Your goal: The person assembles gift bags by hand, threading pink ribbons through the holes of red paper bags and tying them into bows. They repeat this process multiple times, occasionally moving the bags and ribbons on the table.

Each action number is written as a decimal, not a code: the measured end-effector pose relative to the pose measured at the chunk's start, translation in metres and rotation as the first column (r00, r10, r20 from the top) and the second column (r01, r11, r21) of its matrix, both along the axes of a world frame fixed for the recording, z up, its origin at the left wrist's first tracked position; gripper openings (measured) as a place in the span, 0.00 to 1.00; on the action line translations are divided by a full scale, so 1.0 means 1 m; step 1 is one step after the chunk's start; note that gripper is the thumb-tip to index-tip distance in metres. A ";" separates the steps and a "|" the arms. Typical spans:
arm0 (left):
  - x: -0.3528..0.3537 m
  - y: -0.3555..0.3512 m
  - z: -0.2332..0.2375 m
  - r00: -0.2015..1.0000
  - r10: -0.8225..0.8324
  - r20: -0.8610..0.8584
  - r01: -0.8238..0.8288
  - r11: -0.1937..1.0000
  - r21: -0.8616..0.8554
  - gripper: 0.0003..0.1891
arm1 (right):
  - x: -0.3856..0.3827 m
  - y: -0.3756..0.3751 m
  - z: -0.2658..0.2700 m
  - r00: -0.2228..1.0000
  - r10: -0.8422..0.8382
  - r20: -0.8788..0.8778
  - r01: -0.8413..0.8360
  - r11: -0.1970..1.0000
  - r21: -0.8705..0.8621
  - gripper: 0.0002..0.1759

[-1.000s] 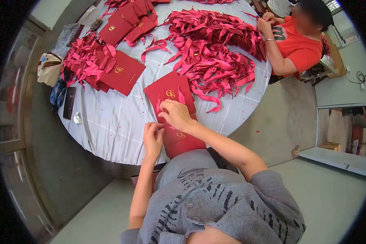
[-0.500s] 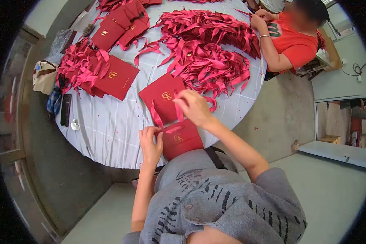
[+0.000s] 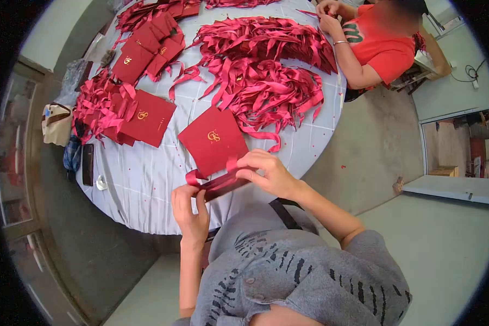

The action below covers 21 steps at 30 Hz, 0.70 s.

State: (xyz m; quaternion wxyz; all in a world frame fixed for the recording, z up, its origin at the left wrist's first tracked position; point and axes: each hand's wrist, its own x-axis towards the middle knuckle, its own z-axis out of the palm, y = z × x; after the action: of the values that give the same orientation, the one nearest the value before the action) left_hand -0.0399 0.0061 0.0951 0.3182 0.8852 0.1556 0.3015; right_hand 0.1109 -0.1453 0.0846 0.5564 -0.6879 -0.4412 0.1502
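Note:
Between my two hands hangs a red bag (image 3: 225,186) with pink ribbons, seen nearly edge-on at the table's front edge. My left hand (image 3: 189,209) grips its left end with thumb and fingers. Fingers of my right hand (image 3: 267,171) pinch its right upper corner. Just beyond lies a flat red bag (image 3: 207,142) with a gold emblem. Behind that is a large heap of red bags with tangled pink ribbons (image 3: 266,92). Another pile of red bags (image 3: 151,117) rests to the left.
The round table has a pale cloth (image 3: 141,190). A phone (image 3: 88,164), a small white object (image 3: 101,183) and a beige bag (image 3: 57,125) are at the left. More red bags (image 3: 133,60) lie farther back. A person in red (image 3: 383,54) works at the right.
The bag near me has been raised and tilted from lying face up. My right hand has come down onto its right end. The view has shifted slightly.

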 end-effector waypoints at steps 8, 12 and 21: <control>-0.006 -0.007 -0.018 0.996 -0.012 -0.085 0.000 0.991 -0.133 0.10 | -0.002 -0.003 -0.015 0.998 0.000 0.065 0.002 1.000 -0.021 0.09; -0.009 -0.015 -0.017 0.987 0.158 -0.041 -0.160 0.986 -0.052 0.23 | -0.011 0.001 -0.010 0.993 -0.112 0.038 0.112 0.994 -0.002 0.09; -0.013 -0.030 -0.035 0.991 -0.118 0.063 0.133 0.869 -0.477 0.44 | -0.059 0.049 0.037 0.984 -0.046 0.171 0.046 0.999 0.003 0.29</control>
State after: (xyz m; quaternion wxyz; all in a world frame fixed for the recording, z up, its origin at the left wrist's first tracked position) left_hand -0.0524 -0.0244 0.0601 0.5490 0.7821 0.1626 0.2460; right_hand 0.0521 -0.0959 0.1219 0.5195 -0.7086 -0.4712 0.0781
